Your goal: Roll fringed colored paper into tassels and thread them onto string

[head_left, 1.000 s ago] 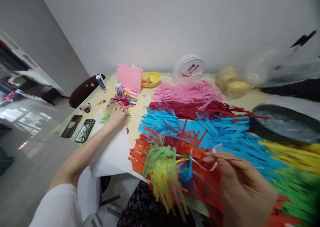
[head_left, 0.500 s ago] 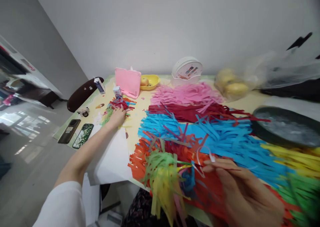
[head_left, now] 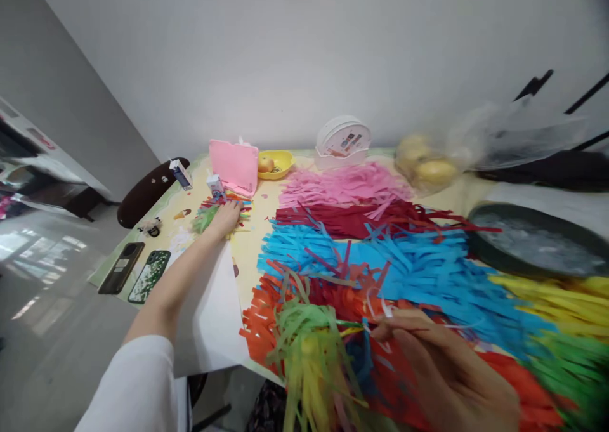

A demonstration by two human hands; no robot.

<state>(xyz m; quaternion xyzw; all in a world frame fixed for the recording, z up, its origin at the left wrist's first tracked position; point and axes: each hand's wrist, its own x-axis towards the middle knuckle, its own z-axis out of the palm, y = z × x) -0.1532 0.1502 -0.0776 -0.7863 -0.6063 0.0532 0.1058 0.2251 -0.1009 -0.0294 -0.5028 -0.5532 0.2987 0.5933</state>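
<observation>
My right hand [head_left: 442, 362] pinches the string end of a green and yellow paper tassel [head_left: 309, 349], which hangs over the table's front edge. At the far left of the table, my left hand [head_left: 229, 215] rests on a small heap of coloured paper strips [head_left: 205, 217]; its fingertips are too small to make out well. Fringed paper lies in rows across the table: pink [head_left: 347, 181], dark red [head_left: 333, 219], blue [head_left: 409, 261] and orange-red [head_left: 259, 318]. Yellow [head_left: 561, 299] and green [head_left: 571, 362] strips lie at the right.
Two phones [head_left: 121, 268] lie at the left edge. Behind are a pink tablet case [head_left: 234, 165], small cartons [head_left: 181, 174], a yellow bowl [head_left: 283, 163] and a white round holder [head_left: 343, 145]. Bagged yellow fruit [head_left: 435, 172] and a dark oval tray [head_left: 495, 254] are at the right.
The camera view has shifted slightly. My left hand has moved a little over the small strips. My right hand still holds the tassel's string end.
</observation>
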